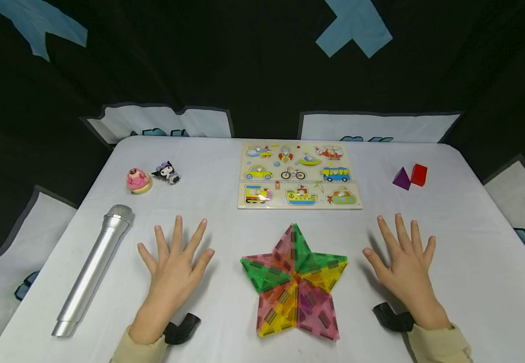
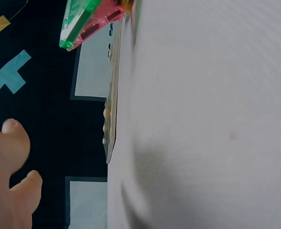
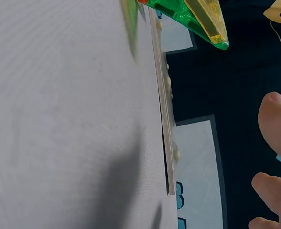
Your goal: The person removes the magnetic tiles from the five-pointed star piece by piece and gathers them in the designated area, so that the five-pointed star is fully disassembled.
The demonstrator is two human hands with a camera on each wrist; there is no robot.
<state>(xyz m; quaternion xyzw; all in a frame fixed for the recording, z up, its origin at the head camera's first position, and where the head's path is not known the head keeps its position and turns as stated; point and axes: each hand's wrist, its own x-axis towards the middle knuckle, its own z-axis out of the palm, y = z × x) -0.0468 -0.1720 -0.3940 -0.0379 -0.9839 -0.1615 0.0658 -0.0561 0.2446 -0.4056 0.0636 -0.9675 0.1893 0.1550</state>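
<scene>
- A silver toy microphone (image 1: 93, 269) lies at the far left of the white table (image 1: 471, 262), its mesh head pointing away from the person and its barrel slanting toward the near edge.
- Beyond it, near the far left corner, a pink cupcake toy (image 1: 138, 180) sits just beside a small black-and-white figure (image 1: 167, 172).
- The left hand (image 1: 175, 267) rests palm-down on the table, fingers straight and spread, holding nothing. It lies between the microphone and the star, apart from both; the left wrist view shows only a thumb and fingertip (image 2: 16, 138) at the picture's edge.
- The star of magnetic tiles (image 1: 295, 282) lies flat at the middle of the near half, between the two hands and touching neither. Its green, pink and yellow translucent triangles meet at the centre, one point aimed at the puzzle board. Each wrist view catches one tip of it (image 2: 85, 24) (image 3: 198, 21).
- Behind the star, well apart from both hands, is a wooden vehicle puzzle board (image 1: 300, 175) with its pieces in place.
- The right hand (image 1: 405, 267) also rests palm-down, fingers straight and fanned, gripping nothing, just to the right of the star.
- At the far right, a purple pyramid block (image 1: 401, 178) stands touching a red block (image 1: 418, 174).
</scene>
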